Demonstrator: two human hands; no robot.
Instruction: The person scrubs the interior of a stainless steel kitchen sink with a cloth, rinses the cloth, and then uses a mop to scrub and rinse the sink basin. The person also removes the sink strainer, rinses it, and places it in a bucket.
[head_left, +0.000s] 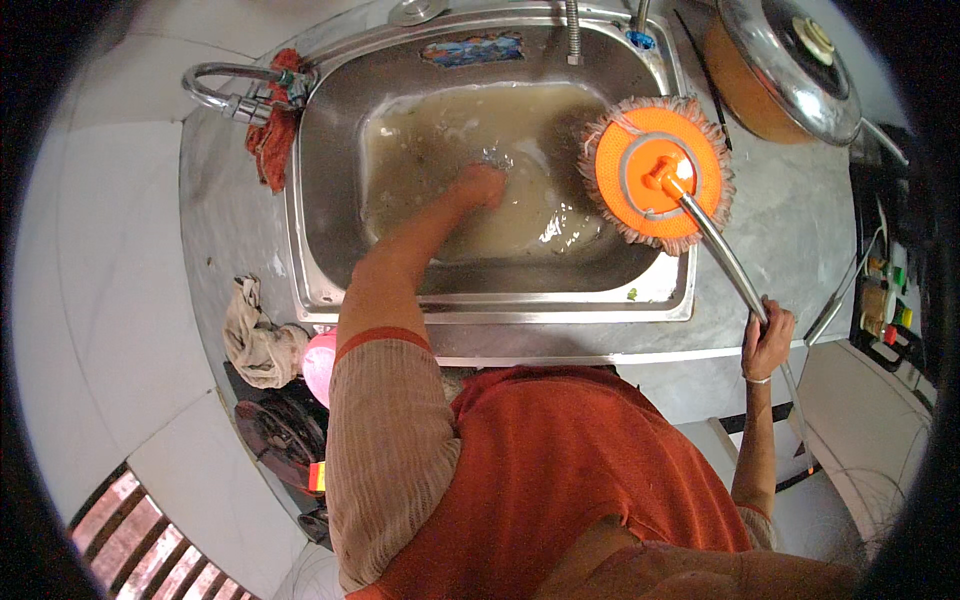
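Cloudy brownish water (427, 127) covers the bottom of the stainless steel sink (330, 217). My left hand (481, 185) reaches into it with the fingers under the surface, so whatever they touch is hidden. My right hand (768, 339) is wrapped around the metal pole of a mop (721, 251). The mop's round orange head (611, 161), fringed with greyish strands, is at the sink's right rim, its orange back facing me. Past my right hand the pole runs down towards the floor.
A chrome faucet (232, 71) with a red cloth (268, 154) is at the left rim. A crumpled beige cloth (259, 337) lies front left, beside a pink object (320, 367). At the back right stands a large pot with a metal lid (765, 45). A flexible hose (573, 34) hangs over the sink.
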